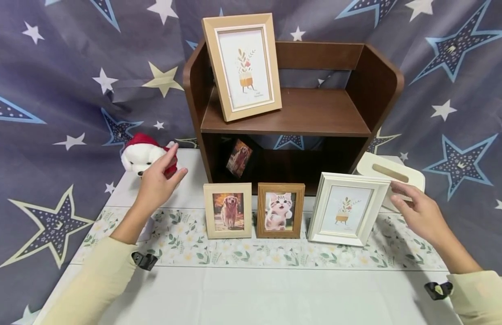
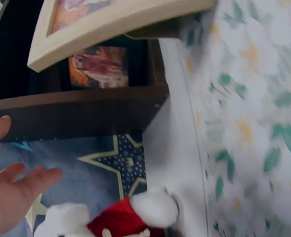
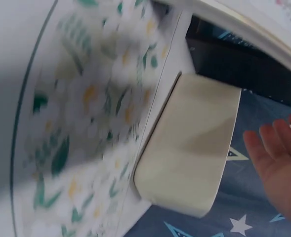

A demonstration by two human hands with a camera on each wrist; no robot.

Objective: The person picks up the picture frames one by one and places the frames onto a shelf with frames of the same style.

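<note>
My left hand [image 1: 156, 183] hovers in front of a white plush dog in a red hat [image 1: 138, 153], fingers spread, holding nothing. Part of the plush's body is hidden behind that hand. On the right, my right hand [image 1: 423, 214] has its fingers extended beside the top right corner of a white picture frame [image 1: 319, 212], which shows a potted plant. A white tissue box [image 1: 391, 174] stands behind that hand; in the right wrist view, the fingers [image 3: 273, 140] appear apart from the box. Left of the white frame stand a kitten picture in a brown frame [image 1: 260, 212] and a golden dog picture in a pale wood frame [image 1: 208, 212].
A dark brown two-tier shelf [image 1: 316, 108] stands at the back. Its upper tier bears a light wood frame [image 1: 216, 67], leaning; a dark-framed dog picture [image 1: 239, 158] sits tilted below. A floral runner [image 1: 267, 258] crosses the white table [image 1: 275, 293]. Star-patterned cloth [image 1: 72, 180] hangs behind.
</note>
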